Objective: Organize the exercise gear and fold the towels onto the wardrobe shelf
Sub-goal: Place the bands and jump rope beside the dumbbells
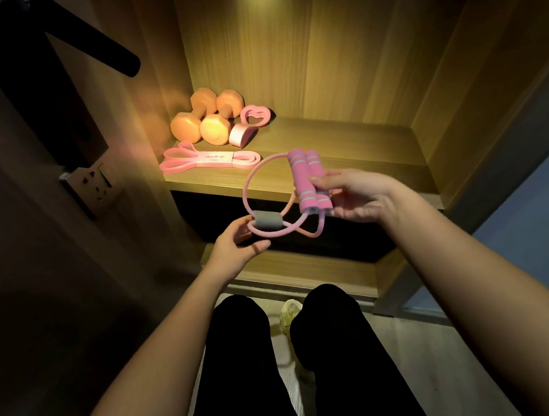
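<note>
Figure-eight tube held doubled over in front of the wardrobe shelf

The left hand pinches the tube's grey sleeve between thumb and fingers. The right hand has its fingers curled round both foam handles, which lie side by side. The tube hangs in the air just before the shelf's front edge. My advice is to keep the handles paired and lay it flat on the bare wood at 1 o'clock, clear of the flat band and dumbbells at 11 o'clock, with the loops tucked in.
</note>
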